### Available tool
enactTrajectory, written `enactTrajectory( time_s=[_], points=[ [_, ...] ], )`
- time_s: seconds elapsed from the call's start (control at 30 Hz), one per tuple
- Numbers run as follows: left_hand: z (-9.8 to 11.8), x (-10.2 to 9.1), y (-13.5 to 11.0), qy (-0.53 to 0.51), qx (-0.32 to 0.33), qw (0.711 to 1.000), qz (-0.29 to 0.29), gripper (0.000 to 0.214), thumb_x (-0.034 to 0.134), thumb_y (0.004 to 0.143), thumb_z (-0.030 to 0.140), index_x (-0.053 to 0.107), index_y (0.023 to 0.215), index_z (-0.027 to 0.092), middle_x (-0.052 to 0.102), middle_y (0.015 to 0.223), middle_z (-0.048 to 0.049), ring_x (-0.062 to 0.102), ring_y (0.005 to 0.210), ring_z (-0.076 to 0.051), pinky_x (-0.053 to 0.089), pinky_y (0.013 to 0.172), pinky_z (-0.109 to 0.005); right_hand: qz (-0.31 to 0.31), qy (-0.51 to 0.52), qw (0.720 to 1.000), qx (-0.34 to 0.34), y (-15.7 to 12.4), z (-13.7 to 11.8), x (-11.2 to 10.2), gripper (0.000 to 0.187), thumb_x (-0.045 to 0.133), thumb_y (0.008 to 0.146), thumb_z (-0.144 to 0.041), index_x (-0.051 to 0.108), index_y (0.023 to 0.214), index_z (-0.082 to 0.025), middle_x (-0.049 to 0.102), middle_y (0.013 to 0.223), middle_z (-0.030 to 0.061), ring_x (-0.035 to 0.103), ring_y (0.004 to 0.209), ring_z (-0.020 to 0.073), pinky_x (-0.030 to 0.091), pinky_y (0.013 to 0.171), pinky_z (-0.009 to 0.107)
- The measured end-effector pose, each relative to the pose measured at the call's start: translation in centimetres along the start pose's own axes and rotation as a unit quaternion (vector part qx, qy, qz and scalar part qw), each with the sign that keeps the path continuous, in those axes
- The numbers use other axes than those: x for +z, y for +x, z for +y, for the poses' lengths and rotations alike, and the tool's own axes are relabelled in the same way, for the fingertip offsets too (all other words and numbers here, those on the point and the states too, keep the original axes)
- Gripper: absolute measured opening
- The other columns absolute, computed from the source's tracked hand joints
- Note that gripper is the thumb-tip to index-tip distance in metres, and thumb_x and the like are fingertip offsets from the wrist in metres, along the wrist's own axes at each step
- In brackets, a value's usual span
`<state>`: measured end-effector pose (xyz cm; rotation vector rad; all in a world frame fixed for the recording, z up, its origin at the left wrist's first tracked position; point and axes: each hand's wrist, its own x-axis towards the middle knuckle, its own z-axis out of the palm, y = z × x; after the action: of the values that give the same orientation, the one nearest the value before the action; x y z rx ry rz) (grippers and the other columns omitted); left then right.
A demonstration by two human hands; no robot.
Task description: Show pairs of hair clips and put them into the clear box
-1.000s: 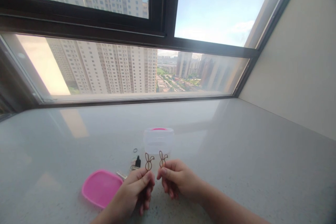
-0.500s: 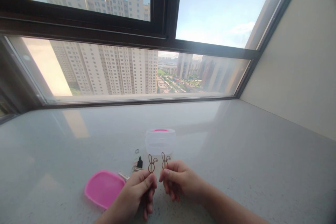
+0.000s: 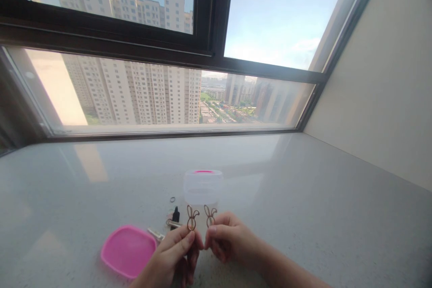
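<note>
My left hand (image 3: 173,256) pinches a small gold rabbit-shaped clip (image 3: 191,218) between thumb and forefinger, ears up. My right hand (image 3: 229,243) pinches a second gold rabbit-shaped clip (image 3: 211,216) the same way. The two clips stand side by side, a few centimetres apart, just in front of a clear plastic container (image 3: 203,187). Both hands hover low over the grey stone sill (image 3: 303,202).
A pink lid (image 3: 128,251) lies left of my left hand. Keys with a black fob (image 3: 175,216) and a small loose ring (image 3: 173,199) lie between lid and container. The window (image 3: 168,94) runs along the back; a beige wall (image 3: 378,90) closes the right side.
Both hands with their clips sit slightly lower in view and the clips are a touch closer together; the camera tilted a little. Nothing was let go.
</note>
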<state>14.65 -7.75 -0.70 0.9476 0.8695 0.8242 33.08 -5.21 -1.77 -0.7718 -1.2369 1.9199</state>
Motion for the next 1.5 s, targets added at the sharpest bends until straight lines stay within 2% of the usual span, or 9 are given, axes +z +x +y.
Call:
enactTrajectory(
  time_s=[0.17, 0.33, 0.43, 0.63, 0.8, 0.97, 1.27, 1.5],
  points=[
    [0.13, -0.13, 0.04, -0.041, 0.011, 0.999, 0.025, 0.036, 0.066, 0.072, 0.051, 0.06, 0.067, 0.016, 0.056, 0.05, 0.0018, 0.051, 0.035, -0.01, 0.031, 0.033, -0.017, -0.028, -0.018, 0.999, -0.011, -0.56, -0.46, -0.03, 0.027, 0.076, 0.068, -0.031, 0.077, 0.081, -0.007, 0.048, 0.043, -0.0047, 0.035, 0.038, 0.0039, 0.022, 0.041, 0.02],
    [0.06, -0.38, 0.21, -0.049, 0.031, 0.997, 0.052, 0.032, 0.063, 0.073, 0.046, 0.06, 0.064, 0.015, 0.054, 0.047, 0.0024, 0.048, 0.033, -0.009, 0.028, 0.033, -0.017, -0.033, -0.039, 0.999, -0.012, -0.49, -0.12, -0.19, 0.034, 0.078, 0.071, -0.033, 0.074, 0.095, -0.01, 0.057, 0.057, -0.0019, 0.049, 0.046, 0.0064, 0.035, 0.045, 0.019],
    [0.18, -0.34, 0.33, -0.027, 0.025, 0.998, 0.052, 0.034, 0.063, 0.071, 0.048, 0.06, 0.062, 0.015, 0.054, 0.046, 0.0018, 0.048, 0.032, -0.009, 0.028, 0.032, -0.018, -0.033, -0.025, 0.999, -0.008, -0.24, 0.12, -0.1, 0.035, 0.08, 0.069, -0.035, 0.07, 0.093, -0.01, 0.062, 0.063, 0.0001, 0.055, 0.046, 0.0081, 0.041, 0.045, 0.019],
    [0.04, -0.43, 0.52, -0.015, 0.014, 0.998, 0.053, 0.036, 0.066, 0.071, 0.05, 0.062, 0.068, 0.015, 0.057, 0.046, 0.0015, 0.048, 0.032, -0.009, 0.027, 0.032, -0.017, -0.043, -0.011, 0.999, -0.012, 0.01, 0.11, 0.06, 0.034, 0.083, 0.066, -0.032, 0.065, 0.083, -0.009, 0.066, 0.068, 0.0033, 0.058, 0.046, 0.0088, 0.048, 0.044, 0.02],
    [-0.16, -0.58, 0.42, -0.016, 0.01, 0.999, 0.044, 0.035, 0.064, 0.074, 0.05, 0.062, 0.069, 0.015, 0.056, 0.047, 0.002, 0.048, 0.032, -0.008, 0.025, 0.031, -0.016, -0.032, -0.011, 0.999, -0.023, 0.22, 0.21, 0.03, 0.032, 0.083, 0.066, -0.032, 0.065, 0.08, -0.01, 0.066, 0.066, 0.0025, 0.057, 0.043, 0.0082, 0.047, 0.042, 0.019],
    [0.05, -0.47, 0.32, 0.002, -0.002, 0.999, 0.047, 0.036, 0.066, 0.071, 0.051, 0.062, 0.068, 0.015, 0.056, 0.048, 0.0021, 0.048, 0.033, -0.008, 0.025, 0.032, -0.016, -0.011, -0.003, 1.0, -0.019, 0.25, 0.23, 0.06, 0.036, 0.083, 0.066, -0.037, 0.065, 0.081, -0.01, 0.066, 0.065, 0.0024, 0.057, 0.042, 0.0088, 0.044, 0.038, 0.018],
    [0.1, -0.41, 0.31, 0.015, -0.008, 0.999, 0.046, 0.039, 0.067, 0.069, 0.054, 0.062, 0.069, 0.015, 0.056, 0.049, 0.0021, 0.048, 0.033, -0.007, 0.026, 0.031, -0.016, -0.016, 0.007, 1.0, -0.021, 0.31, 0.21, 0.08, 0.034, 0.079, 0.07, -0.037, 0.064, 0.081, -0.009, 0.067, 0.068, 0.0044, 0.058, 0.042, 0.0089, 0.044, 0.037, 0.017],
    [0.03, -0.49, 0.32, 0.025, -0.001, 0.999, 0.024, 0.041, 0.065, 0.072, 0.055, 0.062, 0.068, 0.014, 0.055, 0.047, 0.0024, 0.048, 0.033, -0.007, 0.027, 0.031, -0.015, -0.012, 0.003, 1.0, -0.011, 0.14, 0.02, 0.24, 0.036, 0.079, 0.069, -0.039, 0.063, 0.082, -0.009, 0.067, 0.068, 0.0043, 0.058, 0.04, 0.0097, 0.044, 0.037, 0.019]
  ],
)
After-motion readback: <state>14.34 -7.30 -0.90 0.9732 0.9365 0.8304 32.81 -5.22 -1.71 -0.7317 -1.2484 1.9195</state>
